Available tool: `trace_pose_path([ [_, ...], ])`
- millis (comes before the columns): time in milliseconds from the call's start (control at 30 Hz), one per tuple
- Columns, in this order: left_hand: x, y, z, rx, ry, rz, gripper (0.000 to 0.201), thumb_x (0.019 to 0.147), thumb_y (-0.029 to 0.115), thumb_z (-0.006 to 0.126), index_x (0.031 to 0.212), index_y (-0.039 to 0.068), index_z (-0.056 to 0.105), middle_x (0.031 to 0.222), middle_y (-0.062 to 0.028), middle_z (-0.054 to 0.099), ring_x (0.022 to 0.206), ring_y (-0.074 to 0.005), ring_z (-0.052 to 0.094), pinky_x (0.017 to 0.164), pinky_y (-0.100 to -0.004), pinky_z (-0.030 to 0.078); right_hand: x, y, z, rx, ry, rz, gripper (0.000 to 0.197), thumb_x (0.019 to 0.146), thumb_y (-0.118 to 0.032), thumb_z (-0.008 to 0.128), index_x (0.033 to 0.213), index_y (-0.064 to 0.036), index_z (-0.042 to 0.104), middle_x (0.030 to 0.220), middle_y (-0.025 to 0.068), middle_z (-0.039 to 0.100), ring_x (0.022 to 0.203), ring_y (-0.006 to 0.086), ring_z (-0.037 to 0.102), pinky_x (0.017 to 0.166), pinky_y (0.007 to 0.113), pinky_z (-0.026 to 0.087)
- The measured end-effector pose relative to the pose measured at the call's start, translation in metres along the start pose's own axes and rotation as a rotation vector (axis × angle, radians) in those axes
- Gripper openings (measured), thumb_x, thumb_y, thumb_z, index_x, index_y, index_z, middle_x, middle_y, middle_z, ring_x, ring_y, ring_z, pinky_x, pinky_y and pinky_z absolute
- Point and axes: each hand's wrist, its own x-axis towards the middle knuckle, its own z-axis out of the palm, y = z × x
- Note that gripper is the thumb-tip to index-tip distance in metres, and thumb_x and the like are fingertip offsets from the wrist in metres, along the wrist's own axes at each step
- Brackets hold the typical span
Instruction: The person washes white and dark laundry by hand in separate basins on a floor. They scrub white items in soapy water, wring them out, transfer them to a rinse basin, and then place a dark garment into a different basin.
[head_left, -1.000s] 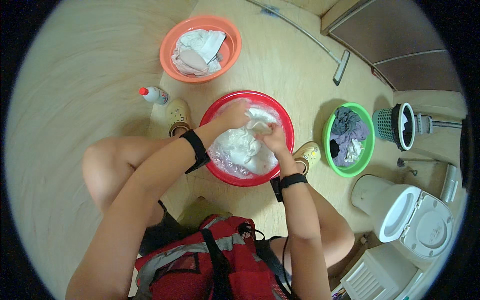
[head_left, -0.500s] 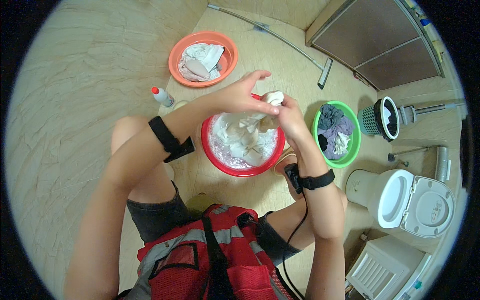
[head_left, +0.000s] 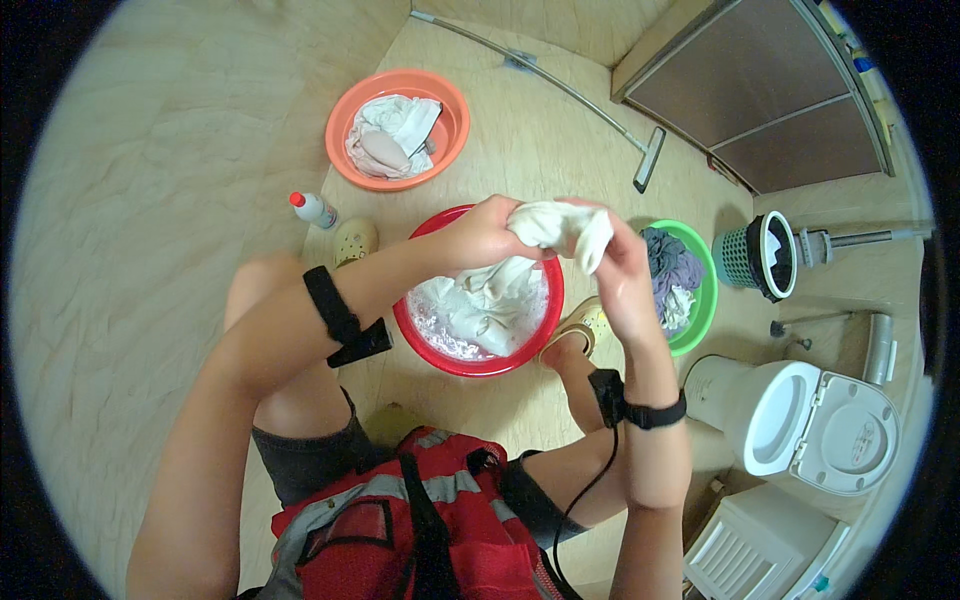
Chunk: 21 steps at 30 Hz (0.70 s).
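Observation:
Above the red basin (head_left: 482,369), my left hand (head_left: 480,238) grips a wet white cloth (head_left: 545,224) that is bunched and twisted. My right hand (head_left: 628,275) holds the same cloth farther right, its fingers bent round the bundle and partly hidden by it. A short end of the fabric droops between the two hands. Down in the basin, more white fabric (head_left: 485,310) lies in foamy water; whether it joins the held cloth is hidden behind my left hand and wrist.
An orange basin (head_left: 334,150) with pale clothes stands far left, near a white bottle (head_left: 316,211) with a red cap. Right of my hand are a green basin (head_left: 708,300) of dark clothes, a lined bin (head_left: 737,258) and a toilet (head_left: 780,425). A floor squeegee (head_left: 650,160) lies beyond.
Both hands have moved apart, the right one further right. The cloth between them has been raised and now stretches across as a thick bundle. My left fingers have closed round it.

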Motion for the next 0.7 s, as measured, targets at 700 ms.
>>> trace_pose_path([
  [700, -0.006, 0.01, 0.003, 0.203, -0.089, 0.032, 0.062, 0.061, 0.017, 0.079, 0.111, -0.003, 0.048, 0.102, -0.0109, 0.058, 0.095, -0.0177, 0.056, 0.085, -0.0307, 0.044, 0.012, 0.02, 0.024, 0.318, 0.255, -0.096, 0.046, 0.048, 0.019, 0.03, 0.086, 0.001, 0.05, 0.097, 0.0138, 0.056, 0.094, 0.0207, 0.053, 0.087, 0.03, 0.042],
])
